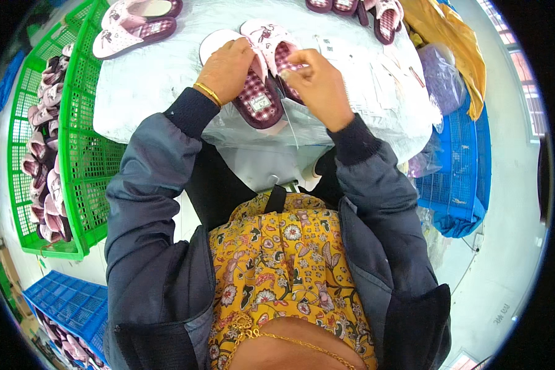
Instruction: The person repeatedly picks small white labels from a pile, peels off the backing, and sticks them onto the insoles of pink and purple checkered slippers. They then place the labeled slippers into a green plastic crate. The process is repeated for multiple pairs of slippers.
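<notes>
A pair of pink slippers with checked maroon insoles lies on the table in front of me, toes pointing away. My left hand (231, 69) wears a gold bracelet and grips the upper of the left slipper (257, 102), its fingers curled over the pink band. Over the right slipper (271, 38), the fingers of my right hand (317, 80) are pinched together near the inner edge. What lies between those fingertips is too small to make out. A thin pale strand (291, 126) hangs between the slippers toward the table's near edge.
A plastic-covered table (166, 80) bears more pink slippers (135, 28) at far left and others (385, 21) at far right. Left of me stands a green crate (86, 166) of slippers, with a blue crate (68, 302) below. Blue baskets (456, 160) and bagged material (443, 77) flank the right side.
</notes>
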`<action>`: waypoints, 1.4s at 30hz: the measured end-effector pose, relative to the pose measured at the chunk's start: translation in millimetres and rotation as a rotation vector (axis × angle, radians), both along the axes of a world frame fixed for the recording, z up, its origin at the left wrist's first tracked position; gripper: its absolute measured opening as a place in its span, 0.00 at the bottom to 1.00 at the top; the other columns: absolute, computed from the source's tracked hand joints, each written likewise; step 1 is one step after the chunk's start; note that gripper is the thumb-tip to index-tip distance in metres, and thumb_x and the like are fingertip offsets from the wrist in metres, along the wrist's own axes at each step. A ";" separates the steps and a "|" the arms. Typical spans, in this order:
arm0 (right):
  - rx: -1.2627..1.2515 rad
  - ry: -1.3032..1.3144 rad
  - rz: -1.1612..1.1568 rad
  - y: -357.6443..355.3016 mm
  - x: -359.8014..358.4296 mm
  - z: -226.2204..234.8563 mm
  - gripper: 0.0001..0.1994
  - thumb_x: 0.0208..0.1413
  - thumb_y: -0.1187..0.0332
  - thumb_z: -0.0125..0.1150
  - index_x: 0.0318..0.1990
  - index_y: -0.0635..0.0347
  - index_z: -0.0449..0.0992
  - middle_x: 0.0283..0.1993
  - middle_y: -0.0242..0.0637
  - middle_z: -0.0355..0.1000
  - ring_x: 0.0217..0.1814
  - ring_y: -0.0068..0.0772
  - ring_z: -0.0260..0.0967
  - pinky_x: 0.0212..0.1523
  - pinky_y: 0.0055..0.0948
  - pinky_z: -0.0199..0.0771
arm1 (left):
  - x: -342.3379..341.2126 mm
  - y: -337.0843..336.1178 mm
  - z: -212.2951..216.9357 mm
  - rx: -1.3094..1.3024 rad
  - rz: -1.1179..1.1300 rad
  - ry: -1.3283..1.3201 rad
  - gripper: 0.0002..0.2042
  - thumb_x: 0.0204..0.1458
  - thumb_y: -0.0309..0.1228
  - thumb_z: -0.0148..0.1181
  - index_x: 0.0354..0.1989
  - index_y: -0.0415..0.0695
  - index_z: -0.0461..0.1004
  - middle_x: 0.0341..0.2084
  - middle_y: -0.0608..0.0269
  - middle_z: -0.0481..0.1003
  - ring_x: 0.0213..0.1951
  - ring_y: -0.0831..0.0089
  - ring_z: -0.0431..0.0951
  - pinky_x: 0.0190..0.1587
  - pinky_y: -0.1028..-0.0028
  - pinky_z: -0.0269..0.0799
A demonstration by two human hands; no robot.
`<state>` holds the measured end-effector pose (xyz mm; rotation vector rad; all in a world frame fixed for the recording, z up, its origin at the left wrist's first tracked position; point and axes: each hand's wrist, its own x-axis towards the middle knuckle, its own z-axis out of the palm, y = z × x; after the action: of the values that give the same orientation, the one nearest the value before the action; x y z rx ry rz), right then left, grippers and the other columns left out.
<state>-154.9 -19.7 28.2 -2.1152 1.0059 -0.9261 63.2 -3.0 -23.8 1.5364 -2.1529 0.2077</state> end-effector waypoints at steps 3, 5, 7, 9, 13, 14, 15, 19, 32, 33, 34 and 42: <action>0.132 0.044 -0.062 29.0 -33.7 9.4 0.15 0.51 0.66 0.68 0.43 0.64 0.74 0.42 0.45 0.75 0.36 0.35 0.75 0.37 0.31 0.75 | 3.7 -1.8 -2.8 0.015 0.026 0.083 0.11 0.51 0.24 0.54 0.43 0.41 0.71 0.45 0.53 0.70 0.44 0.52 0.75 0.47 0.60 0.73; 0.102 0.092 -0.047 50.6 -45.6 5.7 0.16 0.50 0.66 0.69 0.43 0.63 0.74 0.42 0.44 0.75 0.39 0.37 0.74 0.41 0.33 0.74 | 2.7 0.9 7.9 0.086 0.063 0.183 0.09 0.53 0.25 0.53 0.42 0.41 0.70 0.45 0.52 0.70 0.41 0.51 0.76 0.44 0.59 0.75; 0.034 0.106 -0.048 59.9 -48.8 -0.7 0.16 0.49 0.66 0.70 0.43 0.62 0.75 0.42 0.43 0.74 0.43 0.40 0.72 0.45 0.35 0.73 | 4.8 -3.9 5.4 0.040 0.078 0.200 0.06 0.56 0.30 0.53 0.39 0.42 0.70 0.43 0.54 0.71 0.41 0.52 0.76 0.42 0.58 0.74; -0.068 0.088 -0.060 65.4 -44.5 -6.7 0.17 0.47 0.65 0.71 0.43 0.61 0.75 0.42 0.42 0.74 0.46 0.43 0.70 0.48 0.38 0.71 | 5.1 -1.8 9.5 0.023 0.120 0.373 0.07 0.56 0.31 0.53 0.39 0.42 0.70 0.40 0.52 0.72 0.39 0.50 0.77 0.42 0.57 0.74; -0.469 0.159 0.011 87.9 -37.3 19.3 0.15 0.47 0.67 0.70 0.42 0.59 0.76 0.40 0.39 0.74 0.46 0.46 0.70 0.47 0.39 0.71 | 14.3 -10.4 -0.7 -0.037 0.180 0.436 0.07 0.56 0.31 0.53 0.37 0.42 0.70 0.38 0.52 0.73 0.38 0.50 0.76 0.42 0.57 0.73; -0.363 0.159 0.110 95.5 -37.7 17.4 0.13 0.48 0.67 0.68 0.41 0.59 0.76 0.43 0.41 0.75 0.48 0.49 0.71 0.45 0.38 0.72 | 14.9 -11.3 -1.4 -0.038 0.185 0.439 0.07 0.56 0.31 0.53 0.38 0.42 0.71 0.37 0.52 0.74 0.38 0.50 0.76 0.42 0.57 0.73; -0.060 0.194 0.127 99.1 -36.5 13.1 0.13 0.50 0.68 0.67 0.42 0.61 0.77 0.44 0.42 0.76 0.49 0.48 0.71 0.47 0.38 0.72 | 14.2 -11.9 -0.3 -0.042 0.186 0.444 0.07 0.56 0.31 0.52 0.38 0.42 0.71 0.37 0.52 0.74 0.38 0.50 0.76 0.42 0.57 0.72; 0.355 0.384 0.151 102.0 -42.2 -40.6 0.20 0.53 0.68 0.66 0.51 0.69 0.72 0.52 0.50 0.74 0.54 0.46 0.73 0.50 0.34 0.74 | 10.4 -11.4 0.9 -0.015 0.205 0.457 0.07 0.56 0.32 0.53 0.38 0.42 0.71 0.37 0.52 0.74 0.39 0.50 0.76 0.42 0.57 0.72; 0.821 -0.605 -0.195 88.7 -20.3 -102.5 0.10 0.59 0.68 0.63 0.37 0.70 0.77 0.34 0.29 0.75 0.36 0.14 0.66 0.34 0.17 0.67 | 13.2 -6.0 4.6 0.032 0.134 0.479 0.07 0.56 0.33 0.53 0.38 0.42 0.71 0.36 0.54 0.74 0.38 0.52 0.76 0.42 0.58 0.72; 0.767 -0.513 -0.183 91.1 -25.2 -88.1 0.10 0.59 0.68 0.64 0.37 0.70 0.77 0.33 0.29 0.75 0.35 0.14 0.66 0.34 0.18 0.67 | 12.0 -3.5 8.4 0.038 0.118 0.478 0.07 0.56 0.32 0.53 0.38 0.42 0.71 0.36 0.55 0.74 0.38 0.52 0.76 0.41 0.59 0.72; 0.711 -0.419 -0.175 92.8 -31.0 -68.4 0.10 0.59 0.69 0.64 0.37 0.69 0.78 0.33 0.29 0.75 0.34 0.14 0.66 0.33 0.18 0.67 | 11.3 -1.1 14.2 0.043 0.093 0.474 0.07 0.56 0.32 0.53 0.37 0.42 0.71 0.35 0.55 0.74 0.38 0.52 0.76 0.42 0.59 0.72; 0.112 0.001 -0.198 38.0 -57.6 -7.7 0.09 0.56 0.67 0.64 0.39 0.64 0.77 0.28 0.39 0.75 0.28 0.23 0.69 0.31 0.25 0.69 | -3.2 11.2 43.7 -0.122 -0.023 0.210 0.05 0.51 0.26 0.57 0.36 0.41 0.72 0.40 0.59 0.74 0.45 0.56 0.73 0.47 0.64 0.70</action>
<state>-212.5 18.2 20.5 -1.9498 1.2556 -0.9390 60.1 8.2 19.9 1.3986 -1.9566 0.1597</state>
